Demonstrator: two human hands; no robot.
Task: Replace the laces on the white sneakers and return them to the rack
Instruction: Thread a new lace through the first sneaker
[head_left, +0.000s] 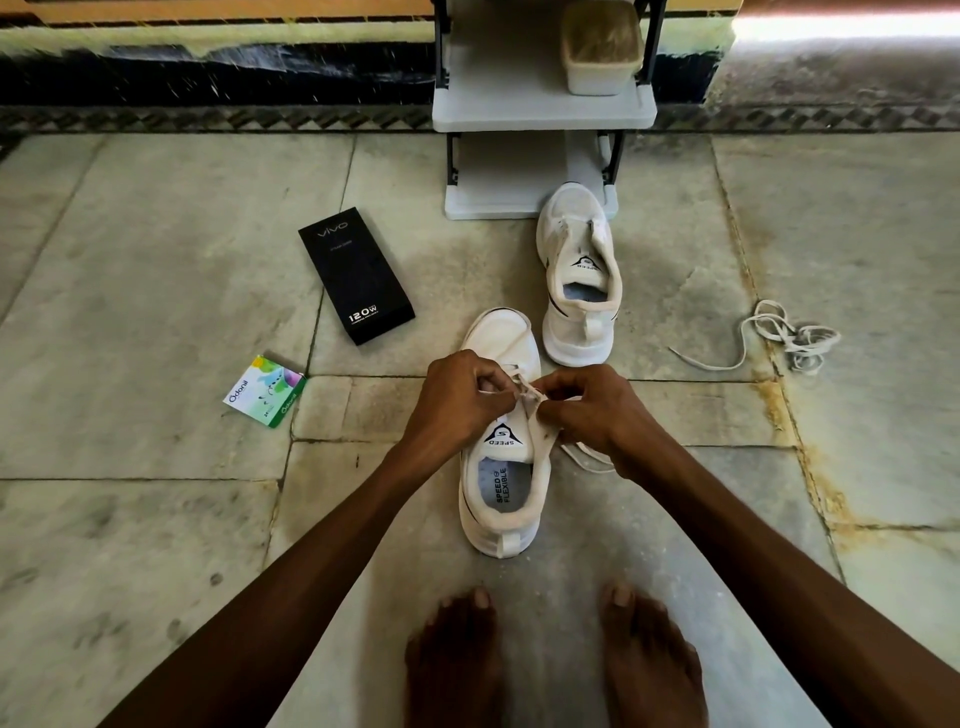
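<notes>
We are working the lace (524, 391) at the upper eyelets of the near sneaker (506, 499), which stands on the floor (156, 234) just in front of our bare feet, toe pointing away. We cannot tell from this view whether the lace is going in or coming out, but the same care applies either way. We do best to steady the eyelet flap with one hand. The other hand draws the lace straight through the hole, flat and untwisted, one eyelet at a time, with the two ends kept even. The free end that trails on the floor under our right wrist should lie clear of the sole so that it does not snag.

Our left hand (457, 400) is curled over the left side of the tongue, thumb and forefinger pinching the lace near the throat of the shoe. Our right hand (587, 410) meets it from the other side, fingertips pinched on the same lace. The two hands are close together, almost touching, above the tongue. Both forearms reach down and forward, wrists bent inward.

The far sneaker (576, 291) stands just beyond, unlaced, its toe at the foot of the rack (540, 104). A loose lace (789, 338) lies in a heap well off to the right. A black box (356, 275) and a small packet (265, 392) lie on the floor to the left, apart from the shoes.
</notes>
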